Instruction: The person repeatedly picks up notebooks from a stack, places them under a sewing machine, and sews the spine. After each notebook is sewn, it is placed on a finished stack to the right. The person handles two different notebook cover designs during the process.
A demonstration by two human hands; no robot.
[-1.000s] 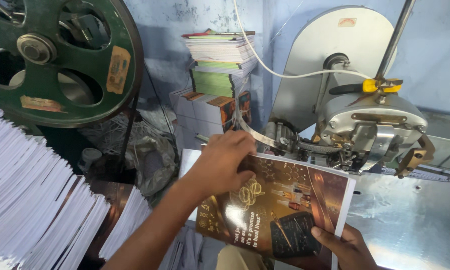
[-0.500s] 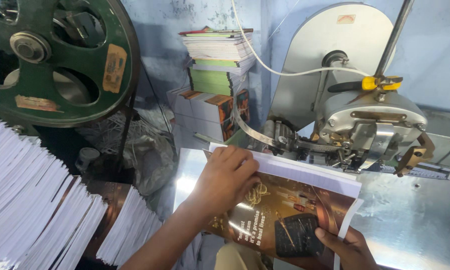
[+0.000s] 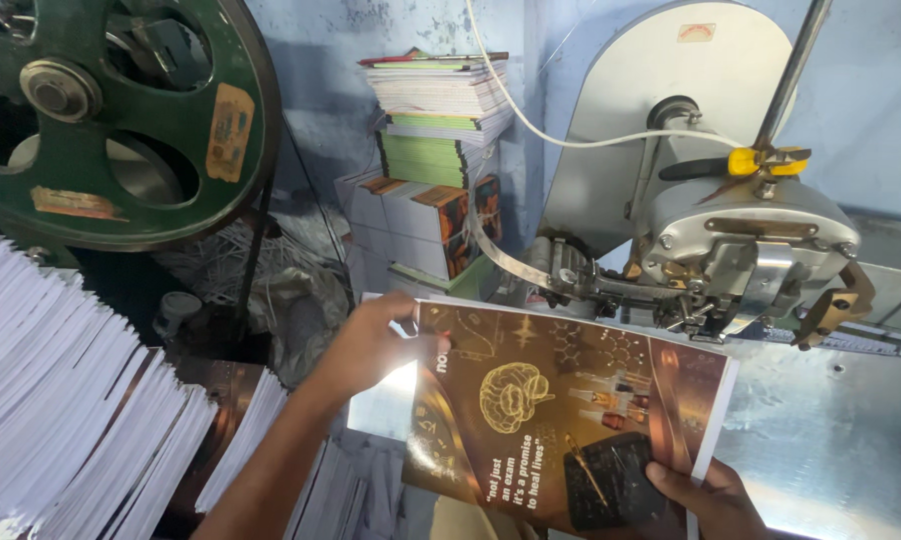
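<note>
I hold a booklet with a glossy brown cover showing a golden brain drawing. My left hand grips its upper left corner. My right hand pinches its lower right edge, thumb on the cover. The booklet lies flat above a shiny metal table, just in front of the grey stitching machine head. The machine's metal arm sits right behind the booklet's top edge.
A big green flywheel fills the upper left. Fanned stacks of white printed sheets lie at the left. Piled books and brown-covered bundles stand against the blue wall. A white cable runs to the machine.
My left hand slid from the cover's middle to its upper left corner. The booklet shifted slightly left and lower, away from under the stitching head. The right hand kept its grip.
</note>
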